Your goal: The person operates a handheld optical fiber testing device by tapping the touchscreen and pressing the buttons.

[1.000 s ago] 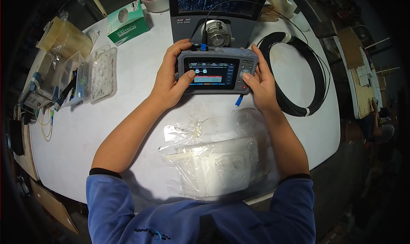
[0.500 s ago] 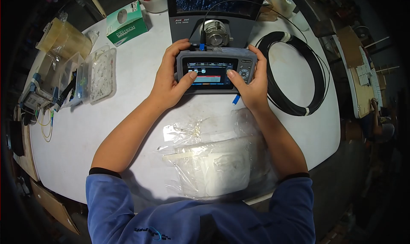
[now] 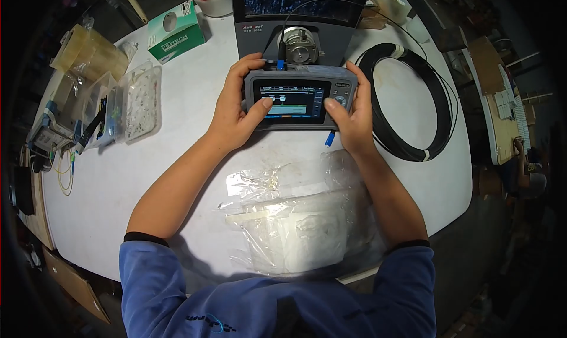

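Both hands grip a grey handheld OTDR tester [image 3: 289, 118] by its two ends, its lit screen facing up at me. My left hand [image 3: 235, 110] wraps the left end, with the thumb over the screen's lower left. On the other end my right hand [image 3: 357, 116] is closed, its thumb at the screen's right edge beside the round keypad. A blue connector [image 3: 280, 65] with a black cable is plugged into the tester's top edge. Below the right end pokes out another blue connector [image 3: 330, 139].
Behind the tester stands a dark inspection machine [image 3: 251, 39] with a screen. A coil of black cable [image 3: 446, 116] lies to the right. Leftward are a green Kimtech box [image 3: 177, 33], clear plastic trays [image 3: 143, 104] and a tape roll [image 3: 91, 54]. Clear plastic bags [image 3: 313, 231] lie in front.
My right thumb has shifted rightward, off the screen to its edge near the keypad. On the display, a red bar has turned green. The left hand holds its place.
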A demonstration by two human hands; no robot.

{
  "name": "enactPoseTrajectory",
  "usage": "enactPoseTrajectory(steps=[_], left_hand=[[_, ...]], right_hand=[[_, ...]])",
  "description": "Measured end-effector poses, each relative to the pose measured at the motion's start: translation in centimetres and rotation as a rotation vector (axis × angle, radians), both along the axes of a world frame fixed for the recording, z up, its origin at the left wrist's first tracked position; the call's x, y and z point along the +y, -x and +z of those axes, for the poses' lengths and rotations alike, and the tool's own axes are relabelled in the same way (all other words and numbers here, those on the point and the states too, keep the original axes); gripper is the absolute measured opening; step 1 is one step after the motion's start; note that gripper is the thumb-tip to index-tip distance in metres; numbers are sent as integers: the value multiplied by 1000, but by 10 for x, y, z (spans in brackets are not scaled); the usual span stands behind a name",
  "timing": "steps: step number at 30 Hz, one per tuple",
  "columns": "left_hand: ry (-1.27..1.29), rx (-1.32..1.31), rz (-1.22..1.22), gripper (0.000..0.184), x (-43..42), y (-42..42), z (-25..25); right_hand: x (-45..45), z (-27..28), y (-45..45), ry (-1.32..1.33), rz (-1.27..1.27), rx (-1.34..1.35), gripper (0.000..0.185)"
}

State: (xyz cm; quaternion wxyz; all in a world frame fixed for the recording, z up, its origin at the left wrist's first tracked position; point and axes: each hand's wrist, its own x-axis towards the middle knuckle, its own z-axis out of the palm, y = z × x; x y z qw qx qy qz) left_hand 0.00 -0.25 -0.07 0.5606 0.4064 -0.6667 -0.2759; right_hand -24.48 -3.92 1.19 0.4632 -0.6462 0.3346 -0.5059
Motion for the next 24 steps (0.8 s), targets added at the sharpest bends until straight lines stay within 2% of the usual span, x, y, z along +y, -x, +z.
enactPoseTrajectory(steps=[9,24], left_hand=[[-2,9,-15,58,0,0,-1],[24,-35,5,58,1,-1,-1]], right_hand=[[-4,2,13,-46,107,-46,74],[-6,0,16,-15,136,-48,77]])
